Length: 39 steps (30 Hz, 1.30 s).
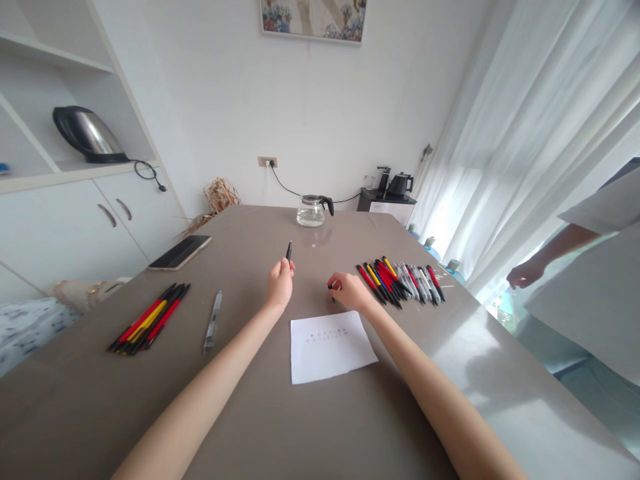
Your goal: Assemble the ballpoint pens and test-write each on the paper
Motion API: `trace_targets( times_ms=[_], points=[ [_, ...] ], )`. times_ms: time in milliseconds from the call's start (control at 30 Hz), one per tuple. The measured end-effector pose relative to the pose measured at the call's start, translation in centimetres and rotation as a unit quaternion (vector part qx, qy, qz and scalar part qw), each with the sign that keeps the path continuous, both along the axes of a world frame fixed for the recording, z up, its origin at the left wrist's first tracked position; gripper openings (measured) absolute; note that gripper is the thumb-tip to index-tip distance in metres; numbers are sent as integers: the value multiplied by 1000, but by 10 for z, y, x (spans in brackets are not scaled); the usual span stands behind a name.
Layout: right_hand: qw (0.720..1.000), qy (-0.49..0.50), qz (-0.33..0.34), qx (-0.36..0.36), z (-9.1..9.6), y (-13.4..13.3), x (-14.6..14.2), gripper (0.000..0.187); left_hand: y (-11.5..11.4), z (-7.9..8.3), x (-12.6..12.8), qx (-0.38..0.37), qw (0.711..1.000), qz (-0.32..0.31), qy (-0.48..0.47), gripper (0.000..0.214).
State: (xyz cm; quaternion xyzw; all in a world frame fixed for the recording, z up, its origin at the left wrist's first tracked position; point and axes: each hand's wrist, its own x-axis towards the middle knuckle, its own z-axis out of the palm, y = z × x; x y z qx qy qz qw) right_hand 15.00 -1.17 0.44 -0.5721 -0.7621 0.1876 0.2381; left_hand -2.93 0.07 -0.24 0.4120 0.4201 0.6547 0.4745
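My left hand point(281, 285) is closed round a pen point(289, 251), whose dark end and pale tip point up and away. My right hand point(349, 292) is pinched just above the table, behind a white sheet of paper point(330, 363) with small marks in rows. A small dark piece point(331, 287) shows at its fingertips; most of it is hidden. Right of that hand lies a row of pens point(400, 283) in red, yellow, black and clear. On the left are a bunch of red, yellow and black pens point(150, 320) and one clear pen point(213, 322) apart from them.
A glass pot point(311, 212) stands at the table's far end. A phone-like dark tablet point(181, 253) lies at the left edge. Beyond the right edge stands another person point(590, 280), one hand hanging beside the table. A black kettle point(401, 185) sits on a low cabinet behind.
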Motion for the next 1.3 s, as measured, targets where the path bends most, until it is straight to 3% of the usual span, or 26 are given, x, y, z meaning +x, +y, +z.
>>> trace_targets(
  times_ms=[100,233,333,433,667,933,1300],
  points=[
    [986,162,-8,-37,2,-1,-9,17,2,3,-2,-23,998,-12,-61,25],
    [911,382,0,-156,8,-10,-25,14,4,10,-3,-4,983,-55,-175,29],
    [855,472,-15,-216,12,-18,-35,12,2,17,0,5,969,-94,-227,38],
    [822,511,-33,-250,12,-24,-42,14,-3,22,5,18,966,-113,-233,42],
    [792,529,-26,-302,11,-27,-46,5,-13,30,10,36,971,-105,-210,39],
    [770,540,-7,-341,10,-24,-44,8,-15,30,8,40,976,-97,-190,36],
    [768,563,-37,-302,8,-23,-44,9,-11,24,7,42,977,-83,-191,31]
  ],
)
